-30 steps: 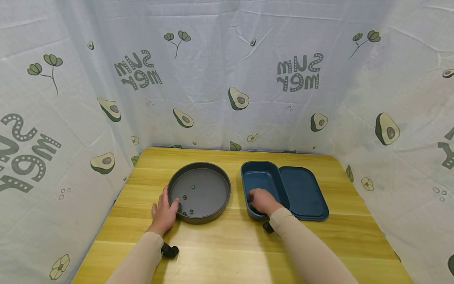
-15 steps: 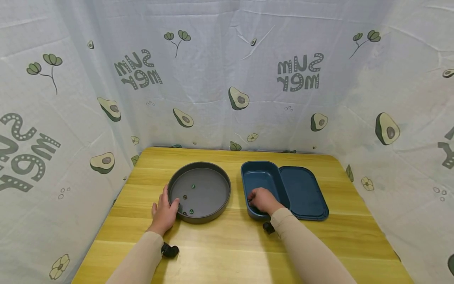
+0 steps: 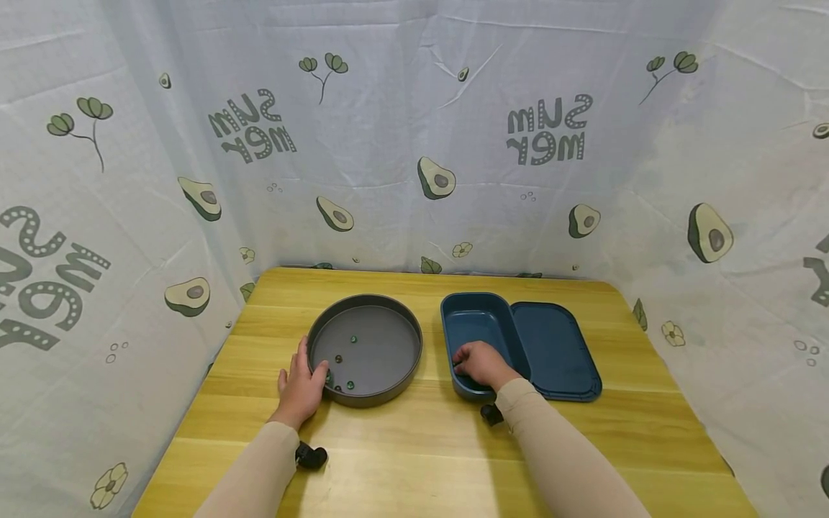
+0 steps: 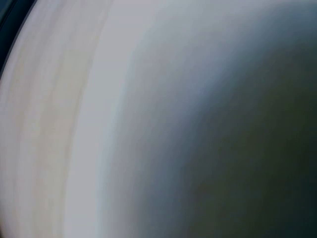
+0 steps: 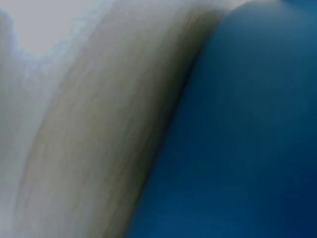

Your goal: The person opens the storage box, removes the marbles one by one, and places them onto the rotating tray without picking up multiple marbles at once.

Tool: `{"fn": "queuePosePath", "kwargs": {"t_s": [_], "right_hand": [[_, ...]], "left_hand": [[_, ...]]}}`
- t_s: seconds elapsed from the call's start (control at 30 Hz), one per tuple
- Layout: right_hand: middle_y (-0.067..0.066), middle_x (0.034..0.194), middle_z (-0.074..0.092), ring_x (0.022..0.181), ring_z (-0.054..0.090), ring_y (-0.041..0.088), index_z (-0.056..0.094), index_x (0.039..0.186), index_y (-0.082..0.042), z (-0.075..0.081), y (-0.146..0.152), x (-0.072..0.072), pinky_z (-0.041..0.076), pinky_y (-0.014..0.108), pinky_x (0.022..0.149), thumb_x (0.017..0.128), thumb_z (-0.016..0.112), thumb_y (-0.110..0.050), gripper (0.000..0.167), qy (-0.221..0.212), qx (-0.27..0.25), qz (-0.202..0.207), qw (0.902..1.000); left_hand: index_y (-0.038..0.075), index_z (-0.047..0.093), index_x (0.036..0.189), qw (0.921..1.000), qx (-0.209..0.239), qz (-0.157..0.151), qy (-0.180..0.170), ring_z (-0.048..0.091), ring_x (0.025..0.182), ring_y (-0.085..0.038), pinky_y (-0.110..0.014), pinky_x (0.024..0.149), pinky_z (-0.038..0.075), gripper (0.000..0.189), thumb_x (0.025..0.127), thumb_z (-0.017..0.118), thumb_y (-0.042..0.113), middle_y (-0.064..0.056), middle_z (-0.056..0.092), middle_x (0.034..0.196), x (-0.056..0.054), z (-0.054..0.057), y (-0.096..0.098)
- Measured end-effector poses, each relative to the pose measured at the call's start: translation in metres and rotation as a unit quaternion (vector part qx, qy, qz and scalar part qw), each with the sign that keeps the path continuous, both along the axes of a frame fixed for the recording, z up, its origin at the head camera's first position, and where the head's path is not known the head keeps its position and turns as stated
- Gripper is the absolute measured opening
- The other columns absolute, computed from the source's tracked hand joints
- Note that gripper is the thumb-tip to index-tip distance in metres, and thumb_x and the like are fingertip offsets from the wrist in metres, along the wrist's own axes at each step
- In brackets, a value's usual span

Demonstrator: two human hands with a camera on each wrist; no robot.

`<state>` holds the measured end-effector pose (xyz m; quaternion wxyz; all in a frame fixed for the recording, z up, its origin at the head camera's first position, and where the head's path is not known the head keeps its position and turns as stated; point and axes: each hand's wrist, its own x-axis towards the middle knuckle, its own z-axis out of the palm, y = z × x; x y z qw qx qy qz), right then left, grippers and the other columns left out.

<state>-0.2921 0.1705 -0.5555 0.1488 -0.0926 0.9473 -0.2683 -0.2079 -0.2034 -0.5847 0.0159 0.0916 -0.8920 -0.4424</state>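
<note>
At the left, a round dark-grey pan (image 3: 388, 352) holds several small green and brown marbles, such as a green marble (image 3: 353, 339) and a brown marble (image 3: 339, 358). My left hand (image 3: 301, 388) grips its near-left rim, thumb over the edge and fingers along the outer wall. My right hand (image 3: 482, 363) reaches into the near end of a deep blue rectangular box (image 3: 476, 324), fingers bent down by its left wall. Something dark shows at those fingertips; whether they hold it is hidden. Both wrist views are blurred close-ups; blue plastic fills the right one's right side.
A flat blue lid (image 3: 560, 352) lies against the box's right side. The wooden table (image 3: 401, 453) ends at a printed curtain (image 3: 388, 144) behind and at both sides. A black wrist camera (image 3: 311, 456) hangs under the left sleeve, another under the right.
My right hand's fingers have shifted slightly inside the blue box, and less of the dark thing shows at their tips. My left hand and the pan have stayed put.
</note>
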Motion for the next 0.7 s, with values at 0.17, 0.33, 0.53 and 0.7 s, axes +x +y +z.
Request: {"fn": "queuePosePath", "kwargs": {"t_s": [0.17, 0.33, 0.53, 0.7], "right_hand": [[0.003, 0.096, 0.079, 0.096, 0.071, 0.021, 0.081, 0.100, -0.008, -0.0002, 0.0011, 0.0005, 0.058, 0.045, 0.094, 0.091, 0.080, -0.009, 0.009, 0.000, -0.010, -0.002, 1.0000], [0.003, 0.097, 0.079, 0.097, 0.070, 0.021, 0.081, 0.101, -0.008, -0.0018, 0.0023, -0.0003, 0.058, 0.045, 0.094, 0.092, 0.079, -0.010, 0.009, -0.002, -0.020, -0.005, 0.9998], [0.005, 0.101, 0.079, 0.103, 0.070, 0.024, 0.081, 0.103, -0.008, 0.0003, 0.0038, 0.0001, 0.056, 0.047, 0.097, 0.094, 0.078, -0.012, 0.010, -0.013, -0.035, -0.006, 0.9993], [0.005, 0.103, 0.080, 0.106, 0.070, 0.026, 0.081, 0.103, -0.008, 0.0039, 0.0050, 0.0015, 0.057, 0.046, 0.098, 0.094, 0.077, -0.011, 0.011, -0.013, -0.045, -0.004, 0.9989]], "left_hand": [[0.018, -0.005, 0.171, 1.0000, -0.002, -0.006, -0.005, 0.011, 0.162, -0.047, -0.068, 0.126, -0.014, 0.078, 0.111, 0.041, 0.039, -0.024, 0.012, 0.176, -0.0019, -0.0062, -0.0033], [0.018, -0.006, 0.171, 1.0000, 0.000, -0.006, -0.004, 0.012, 0.162, -0.048, -0.068, 0.126, -0.014, 0.079, 0.110, 0.040, 0.041, -0.024, 0.012, 0.176, -0.0018, -0.0075, -0.0036], [0.015, 0.001, 0.171, 0.9999, 0.002, -0.001, 0.014, 0.019, 0.159, -0.052, -0.071, 0.125, -0.011, 0.077, 0.111, 0.043, 0.038, -0.028, 0.017, 0.173, 0.0011, -0.0038, -0.0007], [0.014, 0.001, 0.171, 0.9999, 0.006, 0.000, 0.010, 0.014, 0.159, -0.052, -0.071, 0.124, -0.011, 0.078, 0.110, 0.044, 0.037, -0.029, 0.016, 0.173, 0.0019, 0.0001, 0.0005]]}}
